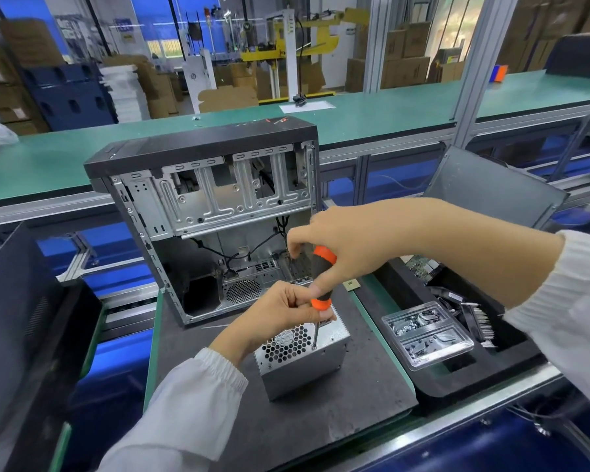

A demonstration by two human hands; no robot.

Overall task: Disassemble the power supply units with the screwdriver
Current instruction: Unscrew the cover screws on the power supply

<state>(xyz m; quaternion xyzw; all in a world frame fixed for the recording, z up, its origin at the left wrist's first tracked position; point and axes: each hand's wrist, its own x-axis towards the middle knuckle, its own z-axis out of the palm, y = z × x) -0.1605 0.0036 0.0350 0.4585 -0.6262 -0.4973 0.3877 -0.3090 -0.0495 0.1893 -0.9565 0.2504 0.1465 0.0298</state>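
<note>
Both hands work one screwdriver (322,279) standing upright on the power supply unit (304,356) atop the dark mat (218,420): right hand (341,247) grips its handle, left hand (280,315) pinches its lower collar.

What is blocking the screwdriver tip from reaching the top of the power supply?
Nothing visible. The screwdriver shaft runs straight down to the power supply unit, its tip already at the grille's right edge. The right hand grips the handle, and the left hand pinches the handle's lower end, beside the shaft.
</note>
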